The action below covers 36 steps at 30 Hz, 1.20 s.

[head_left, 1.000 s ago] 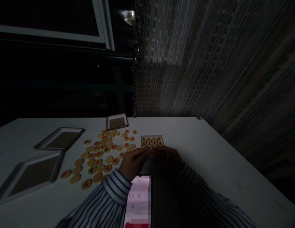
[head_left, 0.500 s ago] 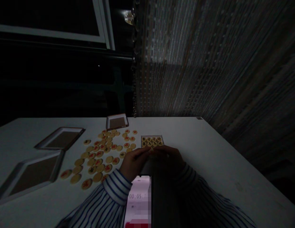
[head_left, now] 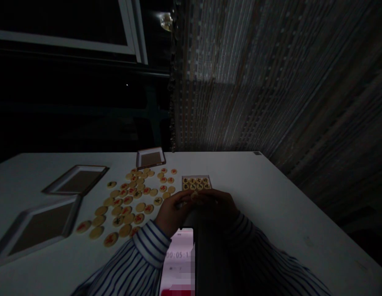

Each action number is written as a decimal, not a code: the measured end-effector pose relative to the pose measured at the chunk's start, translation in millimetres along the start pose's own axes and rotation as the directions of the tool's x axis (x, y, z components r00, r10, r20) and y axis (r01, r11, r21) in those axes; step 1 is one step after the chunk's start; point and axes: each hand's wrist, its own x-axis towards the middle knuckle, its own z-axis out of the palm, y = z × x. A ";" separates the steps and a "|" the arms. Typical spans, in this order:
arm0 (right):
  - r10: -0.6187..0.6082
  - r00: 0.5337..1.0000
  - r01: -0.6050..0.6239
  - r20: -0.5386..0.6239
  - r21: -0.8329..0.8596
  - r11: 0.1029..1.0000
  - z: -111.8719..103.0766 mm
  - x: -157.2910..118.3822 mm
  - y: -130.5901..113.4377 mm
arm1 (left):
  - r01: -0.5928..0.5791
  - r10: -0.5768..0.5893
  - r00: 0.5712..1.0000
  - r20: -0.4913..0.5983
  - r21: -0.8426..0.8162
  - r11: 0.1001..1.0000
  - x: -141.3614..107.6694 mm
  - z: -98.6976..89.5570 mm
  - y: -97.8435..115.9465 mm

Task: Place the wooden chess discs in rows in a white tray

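Observation:
A shallow box (head_left: 210, 182) stands in front of me, with rows of round Chinese chess pieces inside, black characters up. My left hand (head_left: 174, 210) and my right hand (head_left: 220, 205) meet at its near side, hiding that part. Between their fingertips is one Chinese chess piece (head_left: 194, 195), tilted toward me, its marking hard to read in the dim light. Both hands' fingers are closed around it. Left of my hands, many loose Chinese chess pieces (head_left: 127, 200) lie scattered, some with red or black characters, others blank side up.
On the left lie a near tray-like box part (head_left: 66, 230) and a second one (head_left: 106, 169) behind it. A third (head_left: 164, 158) sits at the table's far edge. A phone (head_left: 178, 263) showing a timer is below my wrists. A bead curtain (head_left: 228, 82) hangs beyond the white table (head_left: 255, 185).
The piece between my fingertips now shows more of its round face and sits slightly lower. My hands stay at the box's near side; the view has shifted a little.

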 end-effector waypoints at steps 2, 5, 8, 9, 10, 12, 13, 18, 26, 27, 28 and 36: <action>-0.003 1.000 0.003 -0.006 -0.001 1.000 0.4 -0.1 1.1 | 0.020 -0.020 1.000 0.010 -0.020 1.000 0.0 0.2 -0.8; -0.010 1.000 0.010 -0.028 0.005 1.000 1.7 -0.3 5.6 | 0.039 -0.038 0.999 0.006 -0.055 0.998 0.3 0.2 -3.5; -0.009 0.999 0.010 -0.046 0.020 1.000 2.0 0.0 8.3 | 0.053 -0.053 0.999 0.000 -0.059 0.997 0.6 0.0 -5.6; -0.009 0.999 0.009 -0.039 0.016 1.000 1.5 0.2 8.0 | 0.056 -0.056 0.998 -0.005 -0.063 0.996 0.6 0.1 -6.0; -0.010 1.000 0.010 -0.029 0.005 1.000 0.7 0.4 7.2 | 0.058 -0.058 0.998 -0.011 -0.068 0.996 0.5 0.1 -6.3; -0.021 1.000 0.020 -0.009 -0.027 0.999 -1.3 0.9 4.8 | 0.064 -0.066 0.998 -0.016 -0.084 0.994 0.5 0.4 -6.9; -0.030 1.000 0.030 -0.006 -0.041 0.999 -2.3 1.2 3.8 | 0.066 -0.068 0.998 -0.019 -0.098 0.993 0.5 0.7 -7.3; -0.063 0.998 0.063 -0.010 -0.062 0.996 -2.6 1.5 3.5 | 0.057 -0.064 0.997 -0.038 -0.155 0.986 0.7 1.6 -8.8; -0.034 0.999 0.032 -0.043 -0.033 0.999 1.5 0.0 4.9 | 0.046 -0.055 0.997 -0.057 -0.150 0.988 0.6 0.8 -6.5; -0.039 0.998 0.037 -0.041 -0.034 0.999 1.1 -0.1 4.9 | 0.041 -0.049 0.997 -0.053 -0.139 0.989 0.6 0.5 -6.6; -0.045 0.998 0.044 -0.038 -0.037 0.998 0.5 0.0 4.8 | 0.038 -0.044 0.998 -0.048 -0.131 0.991 0.7 0.3 -6.8; -0.061 0.998 0.059 -0.031 -0.064 0.996 -2.5 0.9 3.4 | 0.021 -0.022 0.999 -0.045 -0.024 0.999 0.4 -1.0 -2.6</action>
